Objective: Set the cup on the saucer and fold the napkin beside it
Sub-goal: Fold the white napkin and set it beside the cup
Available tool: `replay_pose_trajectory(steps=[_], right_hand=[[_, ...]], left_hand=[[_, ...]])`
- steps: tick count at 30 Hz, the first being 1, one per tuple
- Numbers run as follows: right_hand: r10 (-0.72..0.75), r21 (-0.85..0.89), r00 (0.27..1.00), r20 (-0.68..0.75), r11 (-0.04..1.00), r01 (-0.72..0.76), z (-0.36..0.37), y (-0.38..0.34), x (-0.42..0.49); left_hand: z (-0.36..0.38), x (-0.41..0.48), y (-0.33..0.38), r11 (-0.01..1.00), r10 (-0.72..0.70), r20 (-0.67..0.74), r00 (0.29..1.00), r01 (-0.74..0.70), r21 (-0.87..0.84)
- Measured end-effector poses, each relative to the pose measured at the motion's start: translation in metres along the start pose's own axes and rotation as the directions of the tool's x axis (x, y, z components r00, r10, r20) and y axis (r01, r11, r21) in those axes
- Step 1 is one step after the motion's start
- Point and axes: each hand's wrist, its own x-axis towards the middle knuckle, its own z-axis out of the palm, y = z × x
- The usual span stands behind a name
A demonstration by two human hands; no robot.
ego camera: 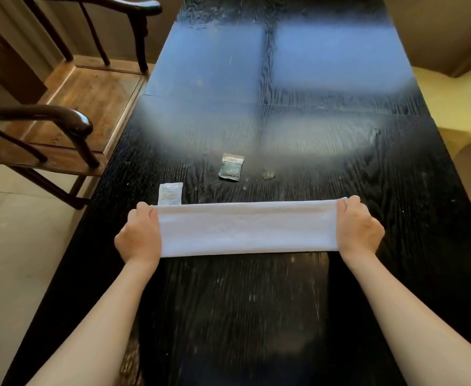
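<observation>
A white napkin point(247, 228) lies stretched as a long folded band across the black table point(256, 316). My left hand point(139, 235) grips its left end, fingers curled over the far corner. My right hand point(358, 228) grips the right end the same way. The cloth looks taut between them, its near edge resting on the table. No cup or saucer is in view.
A dark sachet point(231, 166) lies beyond the napkin at the table's middle, and a white sachet point(169, 193) just behind its left end. A small scrap point(268, 175) sits to the right of the dark sachet. A wooden armchair point(61, 118) stands at the table's left side.
</observation>
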Motion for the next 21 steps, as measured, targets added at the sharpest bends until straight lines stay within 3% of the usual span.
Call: replay_pose_trajectory(steps=[5,7,9,11,13,21], right_hand=[[0.050,0.036,0.998,-0.037,0.998,-0.049,-0.012,-0.019,0.004],[-0.162,0.249,0.984,-0.066,0.953,0.174,-0.019,-0.055,-0.006],[-0.492,0.383,0.869,0.056,0.814,0.436,-0.012,-0.096,-0.034],[-0.683,0.345,0.684,0.257,0.726,0.595,0.005,-0.122,-0.065],[-0.716,0.248,0.620,0.320,0.695,0.675,0.019,-0.126,-0.079],[-0.662,0.149,0.643,0.384,0.732,0.665,0.014,-0.073,-0.052]], left_hand=[[-0.007,0.004,0.004,0.999,-0.050,-0.035,0.998,0.050,0.013],[-0.008,-0.006,0.023,0.992,0.119,-0.088,0.989,-0.121,-0.019],[0.005,-0.025,0.044,0.932,0.361,-0.001,0.933,-0.361,-0.035],[0.017,-0.039,0.054,0.898,0.436,0.153,0.887,-0.439,-0.014],[0.025,-0.041,0.049,0.909,0.391,0.277,0.878,-0.416,0.033],[0.020,-0.027,-0.002,0.914,0.348,0.353,0.868,-0.399,0.079]])
